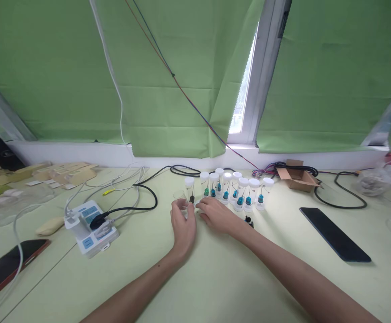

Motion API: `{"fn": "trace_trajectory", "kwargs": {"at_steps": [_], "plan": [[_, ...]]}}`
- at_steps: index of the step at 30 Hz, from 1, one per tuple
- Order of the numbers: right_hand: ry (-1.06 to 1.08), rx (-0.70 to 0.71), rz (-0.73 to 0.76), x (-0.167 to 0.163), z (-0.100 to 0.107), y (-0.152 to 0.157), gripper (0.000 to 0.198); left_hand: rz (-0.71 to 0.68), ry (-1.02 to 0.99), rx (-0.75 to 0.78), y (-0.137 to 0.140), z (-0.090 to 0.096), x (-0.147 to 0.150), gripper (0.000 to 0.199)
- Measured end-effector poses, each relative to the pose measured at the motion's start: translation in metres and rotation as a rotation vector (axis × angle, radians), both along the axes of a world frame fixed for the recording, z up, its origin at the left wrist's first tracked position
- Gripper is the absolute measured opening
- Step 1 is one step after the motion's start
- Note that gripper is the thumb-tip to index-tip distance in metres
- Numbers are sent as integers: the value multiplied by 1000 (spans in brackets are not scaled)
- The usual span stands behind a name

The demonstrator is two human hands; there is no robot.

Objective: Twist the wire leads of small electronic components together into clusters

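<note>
My left hand (184,226) is curled round a clear open-topped jar (179,195), thumb on its right side. My right hand (217,215) lies palm down just to the right, its fingers bent together near the table; a small whitish thing at the fingertips is too hidden to name. Directly behind both hands stands a white-lidded clear jar (189,183) with a dark piece inside. Several more white-lidded jars (243,193) stand upright in a cluster behind my right hand, holding teal or green pieces with thin stems. A small black part (248,220) lies beside my right wrist.
A white power strip (91,226) with plugs and a black cable (153,197) is at left. A dark phone (335,234) lies at right, another phone (10,264) at far left. An open cardboard box (296,179) stands near the wall; egg cartons (10,197) sit at back left.
</note>
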State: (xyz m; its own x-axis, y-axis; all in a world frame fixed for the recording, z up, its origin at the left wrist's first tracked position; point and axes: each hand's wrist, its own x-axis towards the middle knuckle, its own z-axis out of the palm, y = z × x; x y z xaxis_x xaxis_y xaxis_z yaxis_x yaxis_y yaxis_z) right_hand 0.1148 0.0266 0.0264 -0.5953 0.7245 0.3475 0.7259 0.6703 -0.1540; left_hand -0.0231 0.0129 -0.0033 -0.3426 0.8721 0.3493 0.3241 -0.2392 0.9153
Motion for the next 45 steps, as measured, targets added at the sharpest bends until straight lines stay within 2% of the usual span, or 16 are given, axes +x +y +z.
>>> {"fn": "trace_trajectory", "kwargs": {"at_steps": [4,9,13,19,29,34,38,45], "plan": [[-24,20,36,0,-12,3,24,-2,1,10,1,-1,0,21],[-26,23,26,-1,-19,4,19,-5,9,82,1,-4,-1,20],[-21,20,36,-2,-22,3,18,1,20,34,2,-3,-1,19],[-20,32,64,0,-21,0,19,-13,20,-2,1,-1,0,19],[-9,21,33,4,-17,-12,19,-24,20,50,3,-4,0,19],[17,-9,50,11,-16,-19,27,-40,12,70,3,-4,0,20],[27,-7,43,19,-15,-24,32,-81,12,34,1,-1,3,17],[29,-17,5,32,-13,-32,26,-241,33,71,-4,1,7,17]]}}
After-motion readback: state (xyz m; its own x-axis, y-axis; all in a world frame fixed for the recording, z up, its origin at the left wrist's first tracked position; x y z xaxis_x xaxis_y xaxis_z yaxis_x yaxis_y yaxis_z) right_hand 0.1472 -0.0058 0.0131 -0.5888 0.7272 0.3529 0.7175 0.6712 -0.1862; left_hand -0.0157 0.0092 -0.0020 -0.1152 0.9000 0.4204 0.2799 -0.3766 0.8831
